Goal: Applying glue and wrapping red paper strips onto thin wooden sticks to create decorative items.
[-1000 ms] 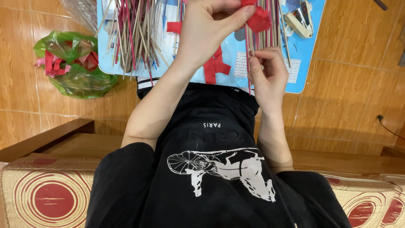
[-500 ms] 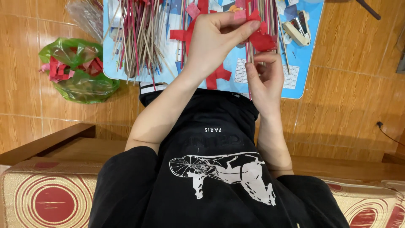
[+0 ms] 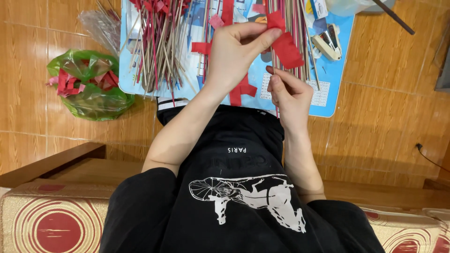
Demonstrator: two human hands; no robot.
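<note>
Right, head view only, looking down at your lap and the floor.

Left hand: your left hand (image 3: 234, 56) sits upper centre of the frame, thumb and forefinger pinched shut on the top of a red paper strip (image 3: 285, 44).
Right hand: your right hand (image 3: 290, 93) is just below and right of the left, fingers curled narrow round a thin stick (image 3: 276, 100); the fingertips (image 3: 274, 77) come close under the lower end of the red paper strip. Whether they touch it, cannot tell.
Red paper strip: hangs tilted between your two hands, upper centre-right, in front of the blue mat (image 3: 333, 89).
Stick bundle: a loose pile of sticks with red wraps (image 3: 159, 42) lies on the mat, upper left of centre, well apart from your hands.
More sticks: a second row of bare sticks (image 3: 297, 28) runs along the top edge, behind the strip.
Stapler: a pale stapler (image 3: 328, 42) rests on the mat, upper right, just beside those sticks.
Green bag: a green plastic bag (image 3: 89, 86) with red scraps sits on the wooden floor (image 3: 384, 122), left side of the frame.
Clear bag: a crumpled clear plastic bag (image 3: 101, 26) lies above the green one, upper left.
Lower frame: your black shirt with a white print (image 3: 248, 197) fills the bottom centre.
</note>
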